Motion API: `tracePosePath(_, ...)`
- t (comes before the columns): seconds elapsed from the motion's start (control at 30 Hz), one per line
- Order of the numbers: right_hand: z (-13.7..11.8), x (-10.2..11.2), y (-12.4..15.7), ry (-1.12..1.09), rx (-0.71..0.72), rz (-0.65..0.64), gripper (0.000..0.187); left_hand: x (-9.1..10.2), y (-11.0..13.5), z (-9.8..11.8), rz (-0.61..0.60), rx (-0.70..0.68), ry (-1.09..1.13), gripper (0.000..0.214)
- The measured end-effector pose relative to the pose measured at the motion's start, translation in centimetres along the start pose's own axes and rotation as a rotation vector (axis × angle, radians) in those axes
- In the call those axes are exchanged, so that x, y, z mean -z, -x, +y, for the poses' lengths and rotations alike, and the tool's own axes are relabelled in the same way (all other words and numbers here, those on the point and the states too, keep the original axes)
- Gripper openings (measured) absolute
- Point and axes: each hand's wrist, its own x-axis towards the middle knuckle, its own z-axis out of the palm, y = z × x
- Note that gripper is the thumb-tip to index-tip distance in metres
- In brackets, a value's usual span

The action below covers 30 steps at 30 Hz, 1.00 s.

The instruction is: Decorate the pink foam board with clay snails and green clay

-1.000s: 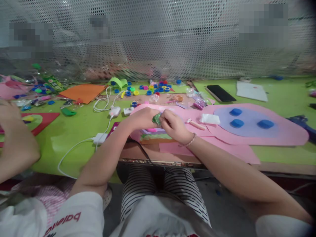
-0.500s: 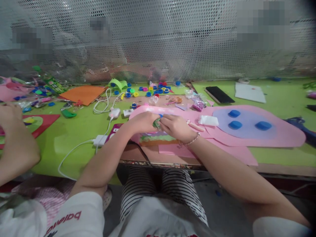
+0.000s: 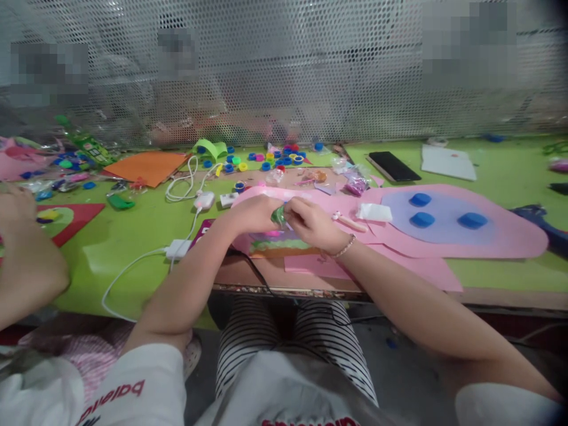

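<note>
My left hand (image 3: pixel 265 212) is closed on a small green lump in clear wrapping (image 3: pixel 278 216). Beside it, my right hand (image 3: pixel 316 223) has its fingers curled in a pinch at the wrapping's right edge; what lies between the fingertips is hidden. Both hands are over a pink paper cutout (image 3: pixel 519 239) with a painted green and orange patch (image 3: pixel 278 246) below them. On its right lobe, several blue bottle caps (image 3: pixel 422 220) rest on a lilac area. A white packet (image 3: pixel 375 212) and a thin pale stick (image 3: pixel 350 222) lie right of my right hand.
Loose coloured caps (image 3: pixel 284 160) spread along the back, before a perforated metal screen (image 3: pixel 284 77). A black phone (image 3: pixel 394 166) and a white sheet (image 3: pixel 448 163) lie back right. White cables (image 3: pixel 133 266) cross the left. Another person's arm (image 3: pixel 31 254) reaches in at far left.
My right hand's fingers have curled and shifted slightly away from the left hand. The green lump stays in my left hand. The whole view has shifted a little.
</note>
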Motion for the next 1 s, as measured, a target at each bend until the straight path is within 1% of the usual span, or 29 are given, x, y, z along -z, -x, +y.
tracePosePath(0.1,0.3,-0.1,0.1,0.143,0.035,-0.064,0.019,-0.4,-0.1,-0.2,-0.042,0.011,-0.006,0.020)
tracePosePath(0.23,0.4,0.0,0.1,0.333,0.057,-0.110,0.029,-0.4,-0.2,-0.2,-0.046,0.017,-0.005,0.019)
tracePosePath(0.33,0.3,0.1,0.1,0.390,0.075,-0.122,0.031,-0.2,-0.2,0.0,-0.058,0.050,-0.010,0.018)
tracePosePath(0.43,0.2,0.1,0.1,0.366,0.072,-0.091,0.032,-0.2,-0.1,-0.1,-0.045,0.058,-0.027,0.019)
tracePosePath(0.53,0.1,-0.1,0.1,0.240,0.032,-0.013,0.027,-0.4,-0.2,-0.6,-0.023,0.044,-0.039,0.024)
tracePosePath(0.67,0.3,-0.3,-0.1,-0.017,-0.068,0.128,0.017,-0.5,-0.2,-1.0,0.020,0.023,-0.010,0.026)
tracePosePath(0.83,1.3,0.5,-0.8,-0.393,-0.381,0.409,0.019,0.4,-0.1,-1.3,0.094,0.129,0.007,0.030)
tracePosePath(0.9,1.7,0.7,-1.0,-0.499,-0.452,0.433,0.020,0.8,0.0,-1.6,0.133,0.159,0.025,0.029)
tracePosePath(1.0,1.9,0.3,-1.0,-0.572,-0.513,0.336,0.021,1.6,0.3,-2.2,0.242,0.184,0.036,0.029)
